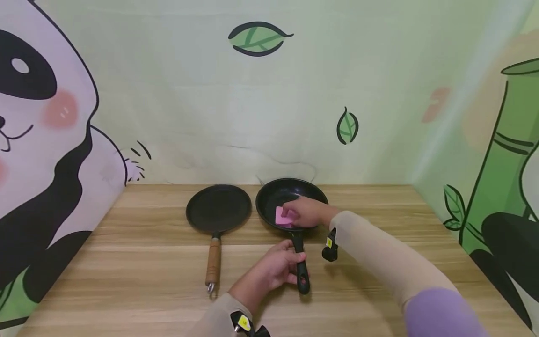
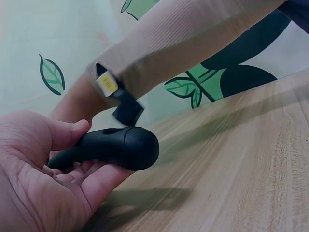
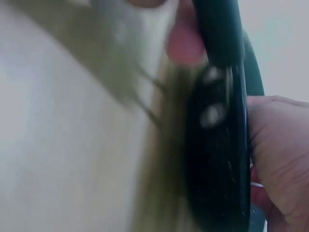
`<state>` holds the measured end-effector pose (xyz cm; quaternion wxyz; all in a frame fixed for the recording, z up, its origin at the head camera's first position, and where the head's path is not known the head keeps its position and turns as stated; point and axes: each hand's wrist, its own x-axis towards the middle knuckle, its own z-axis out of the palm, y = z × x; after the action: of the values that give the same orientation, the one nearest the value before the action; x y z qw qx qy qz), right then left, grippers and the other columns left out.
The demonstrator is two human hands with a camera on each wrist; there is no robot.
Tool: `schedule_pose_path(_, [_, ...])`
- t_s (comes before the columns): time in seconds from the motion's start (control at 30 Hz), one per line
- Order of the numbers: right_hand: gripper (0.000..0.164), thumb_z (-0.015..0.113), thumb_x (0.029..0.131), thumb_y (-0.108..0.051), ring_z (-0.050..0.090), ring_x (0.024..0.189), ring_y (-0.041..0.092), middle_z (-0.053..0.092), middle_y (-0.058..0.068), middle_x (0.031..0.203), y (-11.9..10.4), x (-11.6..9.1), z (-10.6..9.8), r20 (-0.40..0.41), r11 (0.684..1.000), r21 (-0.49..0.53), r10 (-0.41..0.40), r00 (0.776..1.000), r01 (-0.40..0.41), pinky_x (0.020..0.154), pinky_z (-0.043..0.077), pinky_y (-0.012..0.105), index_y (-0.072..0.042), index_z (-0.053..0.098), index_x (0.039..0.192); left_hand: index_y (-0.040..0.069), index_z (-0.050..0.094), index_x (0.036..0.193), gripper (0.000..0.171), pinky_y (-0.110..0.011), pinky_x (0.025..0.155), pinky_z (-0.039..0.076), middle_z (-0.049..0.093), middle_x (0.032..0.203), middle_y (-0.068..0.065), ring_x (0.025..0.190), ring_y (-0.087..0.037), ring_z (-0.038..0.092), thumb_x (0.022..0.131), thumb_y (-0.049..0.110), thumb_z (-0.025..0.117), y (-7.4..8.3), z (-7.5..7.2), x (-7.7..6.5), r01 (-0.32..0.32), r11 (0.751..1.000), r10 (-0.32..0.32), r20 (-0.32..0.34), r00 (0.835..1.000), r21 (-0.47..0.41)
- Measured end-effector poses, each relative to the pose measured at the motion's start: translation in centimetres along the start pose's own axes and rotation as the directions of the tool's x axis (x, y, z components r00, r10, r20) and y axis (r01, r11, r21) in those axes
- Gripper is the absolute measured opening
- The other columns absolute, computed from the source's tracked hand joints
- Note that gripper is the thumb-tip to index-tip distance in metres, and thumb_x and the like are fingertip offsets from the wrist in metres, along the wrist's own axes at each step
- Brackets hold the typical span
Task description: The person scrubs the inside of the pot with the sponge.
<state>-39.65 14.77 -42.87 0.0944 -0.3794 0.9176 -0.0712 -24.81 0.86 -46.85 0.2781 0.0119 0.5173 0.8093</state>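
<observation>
A deep black frying pan (image 1: 264,201) is near the back of the wooden table, its black handle (image 1: 301,269) pointing toward me. My left hand (image 1: 275,264) grips that handle, thumb on top and fingers below; in the left wrist view the rounded handle end (image 2: 140,149) sticks out past the fingers. Inside the pan, my right hand (image 1: 309,213) pinches a small pink sponge (image 1: 280,216) against the inner surface. The right wrist view is blurred; it has the pan's outer side (image 3: 215,164) with the right hand (image 3: 282,150) over its rim, the sponge mostly hidden.
Left of the frying pan lies a flat black griddle pan (image 1: 218,208) with a wooden handle (image 1: 213,262), its rim close to the other pan. The table (image 1: 147,262) meets a cloth wall (image 1: 189,93) printed with pandas, leaves and bamboo.
</observation>
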Motion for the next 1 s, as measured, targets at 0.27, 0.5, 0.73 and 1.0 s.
schedule_pose_path(0.27, [0.023,0.064,0.086,-0.022,0.050,0.098,0.012,0.059,-0.010,0.107,-0.2,0.4,1.0,-0.049,0.992,-0.096,-0.093,0.994,0.088,0.093,0.041,0.033,-0.028,0.058,0.108,0.007,0.038,0.117,0.036,-0.050,0.063,0.053,0.051,0.088,-0.007,0.077,-0.031,0.062,0.087,0.005,0.057,0.2,-0.8,-0.5,0.029,0.999,-0.029,0.008,1.000,0.021])
schedule_pose_path(0.5, [0.029,0.056,0.090,-0.012,0.047,0.116,0.018,0.054,-0.007,0.124,1.4,2.8,0.6,-0.042,0.936,-0.320,-0.166,0.985,0.144,0.102,0.035,0.036,-0.029,0.053,0.114,0.010,0.035,0.119,0.037,-0.045,0.061,0.054,0.048,0.090,-0.006,0.076,-0.025,0.058,0.088,0.004,0.055,0.1,-0.7,-0.5,0.055,0.998,-0.055,0.039,0.998,0.013])
schedule_pose_path(0.73, [0.034,0.051,0.091,-0.005,0.040,0.125,0.023,0.051,0.000,0.129,1.9,4.9,0.7,-0.016,0.874,-0.379,-0.335,0.942,0.304,0.105,0.029,0.038,-0.022,0.054,0.121,0.013,0.034,0.116,0.034,-0.046,0.060,0.054,0.048,0.082,-0.007,0.070,-0.026,0.058,0.090,0.006,0.053,-0.2,0.0,-0.9,0.073,0.997,-0.072,0.053,0.996,-0.021])
schedule_pose_path(1.0, [0.028,0.055,0.091,-0.013,0.051,0.106,0.012,0.052,-0.005,0.118,1.9,5.3,0.0,-0.048,0.931,-0.326,-0.188,0.981,0.162,0.099,0.038,0.030,-0.024,0.053,0.116,0.013,0.031,0.123,0.043,-0.044,0.057,0.054,0.047,0.080,-0.011,0.071,-0.029,0.059,0.089,0.005,0.054,0.4,-0.1,-0.5,0.074,0.996,-0.073,0.025,0.997,-0.044])
